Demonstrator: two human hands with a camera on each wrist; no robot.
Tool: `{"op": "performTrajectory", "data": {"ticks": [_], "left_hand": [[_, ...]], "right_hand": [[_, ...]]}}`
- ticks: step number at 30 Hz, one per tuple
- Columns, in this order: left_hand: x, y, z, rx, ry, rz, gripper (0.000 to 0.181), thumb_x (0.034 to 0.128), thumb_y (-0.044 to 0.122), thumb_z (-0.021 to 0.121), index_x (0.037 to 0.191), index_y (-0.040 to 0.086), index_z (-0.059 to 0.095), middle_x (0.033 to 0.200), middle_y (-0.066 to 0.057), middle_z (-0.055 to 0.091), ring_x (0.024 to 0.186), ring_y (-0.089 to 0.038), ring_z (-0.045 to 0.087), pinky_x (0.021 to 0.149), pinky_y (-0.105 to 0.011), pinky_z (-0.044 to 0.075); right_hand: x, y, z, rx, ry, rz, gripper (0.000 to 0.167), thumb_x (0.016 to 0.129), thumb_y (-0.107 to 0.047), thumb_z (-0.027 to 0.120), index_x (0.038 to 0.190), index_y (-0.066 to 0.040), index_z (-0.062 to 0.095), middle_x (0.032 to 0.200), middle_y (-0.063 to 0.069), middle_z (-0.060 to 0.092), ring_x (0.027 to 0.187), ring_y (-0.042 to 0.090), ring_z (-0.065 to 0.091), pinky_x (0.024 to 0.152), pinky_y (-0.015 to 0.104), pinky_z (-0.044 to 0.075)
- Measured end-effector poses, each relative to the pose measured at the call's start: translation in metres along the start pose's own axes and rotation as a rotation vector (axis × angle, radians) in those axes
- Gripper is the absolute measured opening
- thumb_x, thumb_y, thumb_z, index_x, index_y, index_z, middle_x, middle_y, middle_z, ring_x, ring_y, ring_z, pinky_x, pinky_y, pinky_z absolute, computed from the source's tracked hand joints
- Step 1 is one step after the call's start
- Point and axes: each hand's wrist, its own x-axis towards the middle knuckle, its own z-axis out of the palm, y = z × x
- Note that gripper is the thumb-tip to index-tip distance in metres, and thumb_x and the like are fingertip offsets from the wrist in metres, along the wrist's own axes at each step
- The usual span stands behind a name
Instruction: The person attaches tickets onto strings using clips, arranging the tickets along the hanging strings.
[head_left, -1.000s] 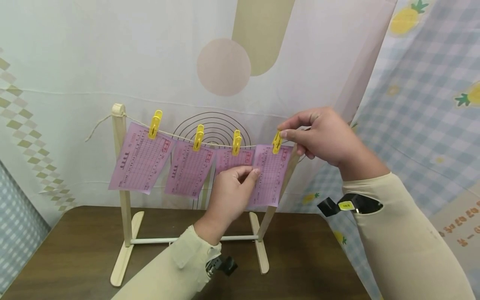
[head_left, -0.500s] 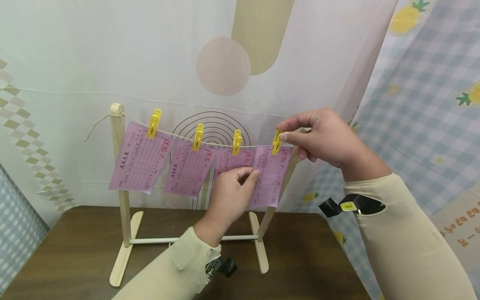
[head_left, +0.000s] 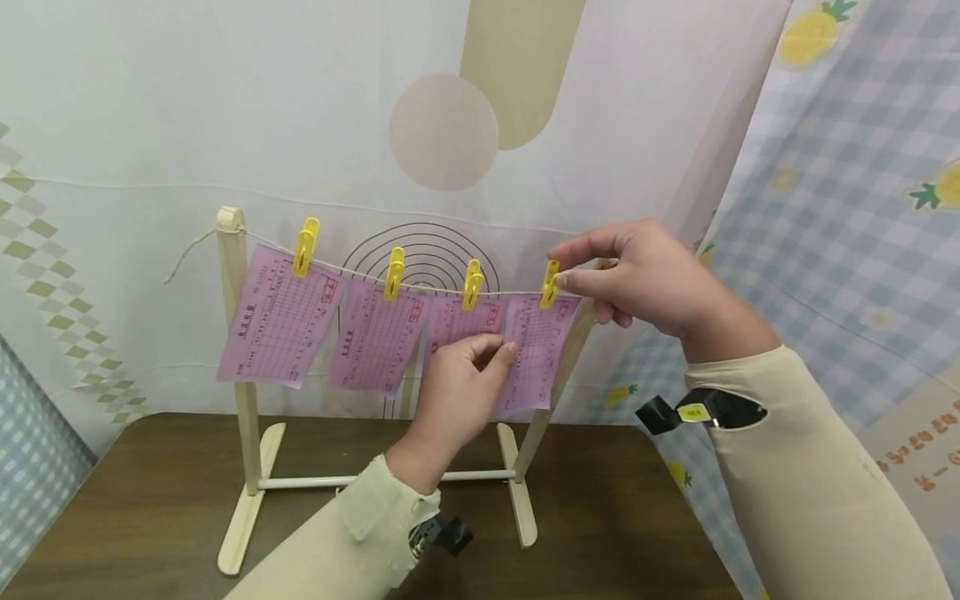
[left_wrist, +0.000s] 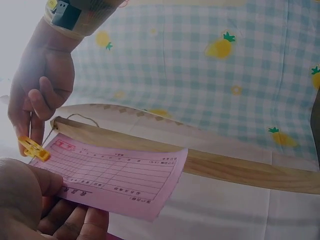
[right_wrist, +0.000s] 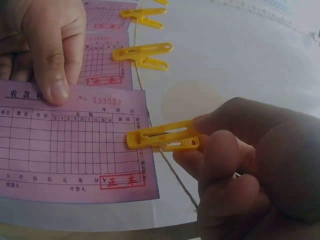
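My right hand (head_left: 641, 275) pinches the handle end of a yellow clothespin (head_left: 550, 285) between thumb and index finger. In the right wrist view the front end of this clothespin (right_wrist: 165, 135) sits over the top edge of a pink receipt (right_wrist: 70, 145), beside the thin cord (right_wrist: 181, 184). My left hand (head_left: 461, 379) pinches the left edge of this rightmost receipt (head_left: 536, 358), its thumb on the printed face. Three more pink receipts, such as the leftmost receipt (head_left: 283, 317), hang from the cord under yellow clothespins. My left hand partly covers the neighbouring receipt (head_left: 465, 321).
The cord runs between two upright posts of a wooden stand (head_left: 246, 417), joined low down by a white rod (head_left: 307, 482). It stands on a dark brown table (head_left: 615, 500). A patterned cloth (head_left: 637, 83) hangs close behind, and a checked cloth (head_left: 847, 208) on the right.
The right thumb has slid slightly down along the clothespin. The rightmost receipt's top right corner has dipped a little, and the whole view has drifted slightly. Both hands keep their pinch.
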Motion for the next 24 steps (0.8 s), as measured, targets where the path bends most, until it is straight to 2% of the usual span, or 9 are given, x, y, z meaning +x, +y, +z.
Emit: {"op": "performTrajectory", "data": {"ticks": [8, 18, 24], "left_hand": [[0.000, -0.001, -0.001, -0.008, -0.007, -0.004, 0.024, 0.1096, 0.034, 0.076, 0.122, 0.017, 0.086, 0.106, 0.003, 0.084, 0.095, -0.013, 0.077, 0.083, -0.039, 0.067], [-0.002, -0.008, -0.005, -0.041, -0.025, -0.024, 0.025, 0.1078, 0.035, 0.076, 0.122, 0.018, 0.086, 0.108, 0.005, 0.083, 0.099, -0.013, 0.075, 0.085, -0.039, 0.065], [-0.010, -0.012, -0.017, 0.071, 0.014, -0.010, 0.021, 0.1049, 0.039, 0.076, 0.111, 0.022, 0.087, 0.098, 0.011, 0.081, 0.090, -0.012, 0.073, 0.081, -0.037, 0.063]], "right_hand": [[0.000, -0.001, 0.002, 0.063, -0.017, -0.018, 0.031, 0.104, -0.018, 0.079, 0.135, -0.021, 0.081, 0.128, 0.005, 0.080, 0.060, 0.023, 0.061, 0.051, 0.035, 0.051], [0.002, -0.003, 0.002, 0.074, -0.015, -0.023, 0.032, 0.104, -0.020, 0.081, 0.136, -0.022, 0.080, 0.134, 0.003, 0.078, 0.060, 0.024, 0.061, 0.053, 0.036, 0.052], [0.001, -0.002, 0.005, 0.054, 0.008, -0.047, 0.033, 0.104, -0.023, 0.082, 0.137, -0.025, 0.080, 0.136, -0.001, 0.077, 0.062, 0.030, 0.064, 0.056, 0.038, 0.056]]}}
